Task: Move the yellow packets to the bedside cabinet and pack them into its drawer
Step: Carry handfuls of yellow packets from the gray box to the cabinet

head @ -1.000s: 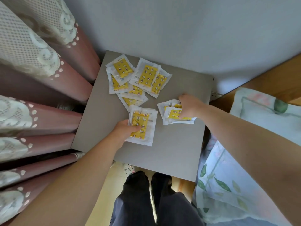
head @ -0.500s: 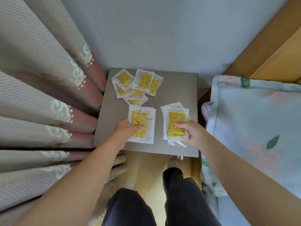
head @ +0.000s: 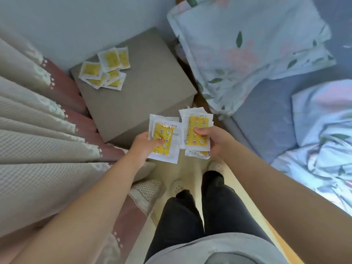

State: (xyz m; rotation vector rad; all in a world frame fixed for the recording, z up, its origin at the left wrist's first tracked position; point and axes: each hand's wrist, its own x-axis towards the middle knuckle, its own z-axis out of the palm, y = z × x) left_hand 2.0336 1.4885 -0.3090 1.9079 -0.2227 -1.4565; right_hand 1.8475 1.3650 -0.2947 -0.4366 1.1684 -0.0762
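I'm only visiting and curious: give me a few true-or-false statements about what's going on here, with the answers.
1. The left hand grips a stack of yellow packets. True.
2. The other hand is empty. False: the right hand holds a second stack.
3. A floral pillow lies to the right of the cabinet. True.
4. No packets lie on the cabinet. False: a loose pile sits at its far corner, near the curtain.
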